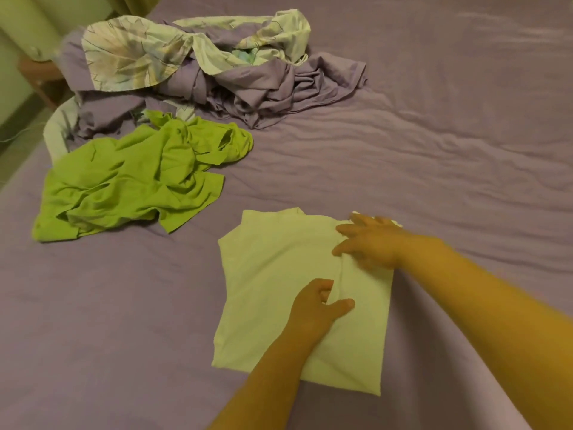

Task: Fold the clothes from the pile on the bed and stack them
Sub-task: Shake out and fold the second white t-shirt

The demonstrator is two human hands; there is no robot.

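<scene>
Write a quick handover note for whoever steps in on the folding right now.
Left hand: pinches a fold of the white shirt at its middle.
Right hand: fingers flat, pressing the shirt's upper right part.
White shirt lies partly folded on the bed.
Green garment lies crumpled, unfolded, to the left; beyond it, the bedding heap.
Left: finish the white shirt, fold the green, stack.

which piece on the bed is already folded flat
The white garment under both hands; the green shirt and the purple and floral pile lie crumpled.
</scene>
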